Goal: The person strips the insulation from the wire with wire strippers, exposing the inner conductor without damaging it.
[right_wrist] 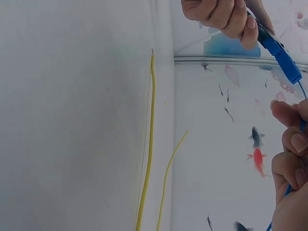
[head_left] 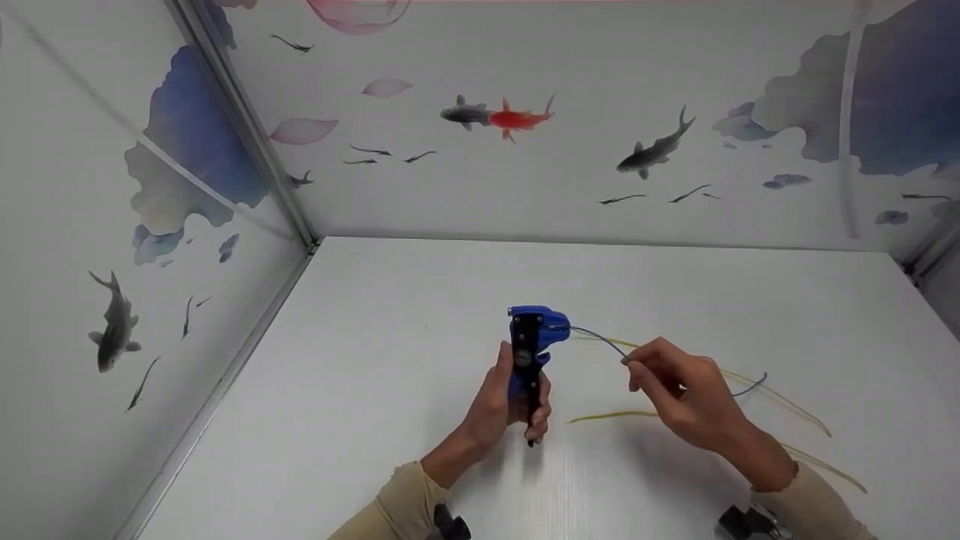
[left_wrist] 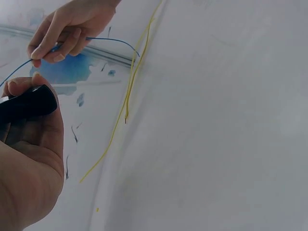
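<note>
My left hand (head_left: 491,409) grips the handles of a blue and black wire stripper (head_left: 525,346), held upright with its blue head pointing right. In the right wrist view the stripper's blue nose (right_wrist: 287,67) meets a blue wire (right_wrist: 301,87). Between thumb and fingertips, my right hand (head_left: 694,397) pinches that blue wire (head_left: 600,336) a short way from the stripper. The wire's near end is at the stripper's mouth, its tip hidden there. Past the right hand, its tail curves up in a loose end (head_left: 763,379).
Yellow wires lie on the white table (head_left: 375,360), one yellow wire (head_left: 611,415) under and near the right hand. One yellow wire (right_wrist: 152,110) shows a bare metal tip. A tiny yellow bit (left_wrist: 97,210) lies apart. Fish-patterned walls (head_left: 525,180) stand behind and at left.
</note>
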Demonstrator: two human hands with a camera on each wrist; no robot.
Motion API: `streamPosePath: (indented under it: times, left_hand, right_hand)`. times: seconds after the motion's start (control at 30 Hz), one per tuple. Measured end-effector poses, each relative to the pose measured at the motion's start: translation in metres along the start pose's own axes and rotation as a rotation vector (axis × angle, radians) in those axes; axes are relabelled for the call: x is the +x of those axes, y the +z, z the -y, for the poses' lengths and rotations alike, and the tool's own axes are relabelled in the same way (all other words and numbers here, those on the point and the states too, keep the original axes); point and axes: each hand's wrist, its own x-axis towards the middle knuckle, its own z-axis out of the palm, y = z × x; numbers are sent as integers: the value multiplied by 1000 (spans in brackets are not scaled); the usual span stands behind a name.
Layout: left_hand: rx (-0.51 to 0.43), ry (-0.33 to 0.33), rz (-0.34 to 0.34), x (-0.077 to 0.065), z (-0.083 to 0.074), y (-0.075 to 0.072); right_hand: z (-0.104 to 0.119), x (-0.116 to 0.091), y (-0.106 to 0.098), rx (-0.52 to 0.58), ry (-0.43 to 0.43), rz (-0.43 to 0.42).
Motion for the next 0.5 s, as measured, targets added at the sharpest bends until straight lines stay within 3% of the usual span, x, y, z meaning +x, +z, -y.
streamPosePath:
  times: [0.5]
  left_hand:
    - [-10, 14, 3, -1, 0, 0]
  right_hand:
    - [-2, -2, 0, 11, 29, 24]
